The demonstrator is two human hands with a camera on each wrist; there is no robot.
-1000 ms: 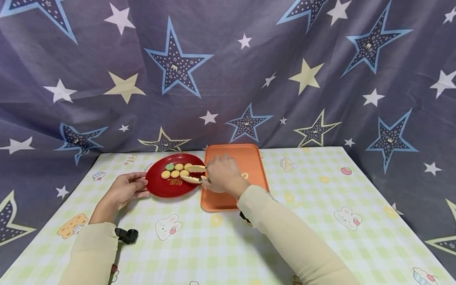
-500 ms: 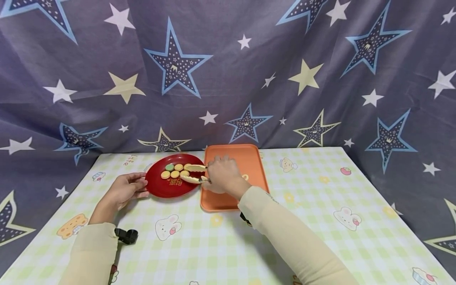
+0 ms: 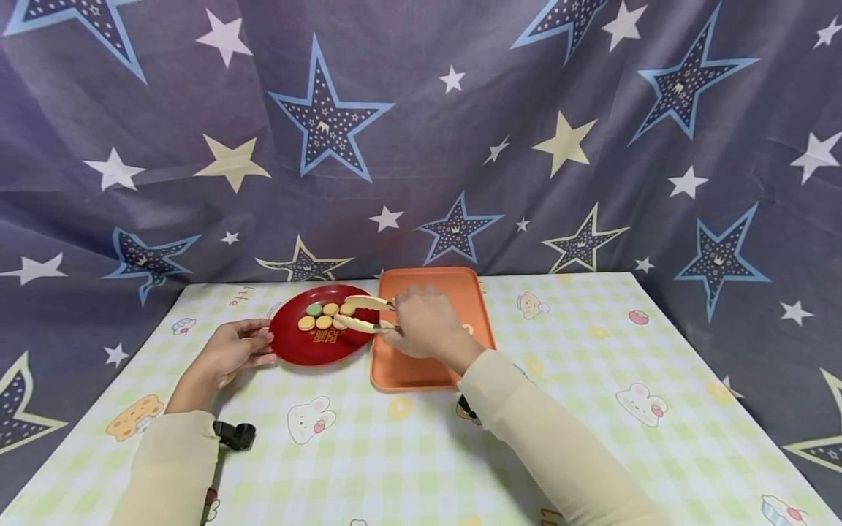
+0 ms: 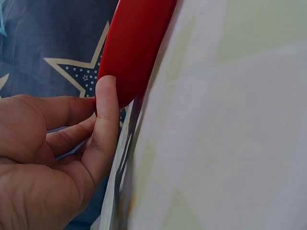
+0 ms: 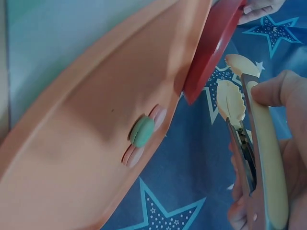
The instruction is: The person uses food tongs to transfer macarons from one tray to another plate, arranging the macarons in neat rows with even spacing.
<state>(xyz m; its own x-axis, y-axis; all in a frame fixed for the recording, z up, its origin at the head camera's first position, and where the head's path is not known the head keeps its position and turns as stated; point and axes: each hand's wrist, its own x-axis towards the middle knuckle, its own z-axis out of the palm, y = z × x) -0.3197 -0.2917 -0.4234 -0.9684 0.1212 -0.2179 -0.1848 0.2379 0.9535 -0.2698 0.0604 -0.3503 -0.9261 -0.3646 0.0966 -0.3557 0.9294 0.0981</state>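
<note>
A red plate (image 3: 289,347) bears several yellow macarons (image 3: 324,322) and a green macaron (image 3: 313,310). My left hand (image 3: 226,351) pinches the plate's left rim between thumb and fingers, as the left wrist view shows on the red rim (image 4: 139,43). My right hand (image 3: 430,325) grips a pair of food tongs (image 5: 268,163) with cream-coloured tips. These tips stand apart above the plate's right part, close to the macarons; I see nothing between them. In the right wrist view, a green macaron (image 5: 143,131) lies between two pink macarons (image 5: 158,118) on the orange tray (image 5: 76,158).
The orange tray (image 3: 395,374) adjoins the plate's right side, partly beneath my right hand. A small pale ring-like thing (image 3: 468,329) shows on it beside my wrist. A checked cloth (image 3: 368,467) covers the table, and a star-patterned curtain (image 3: 408,146) hangs behind it.
My right hand and the tongs have shifted a little to the right, and the tips have drawn back slightly over the plate. The left hand and the plate have stayed in place.
</note>
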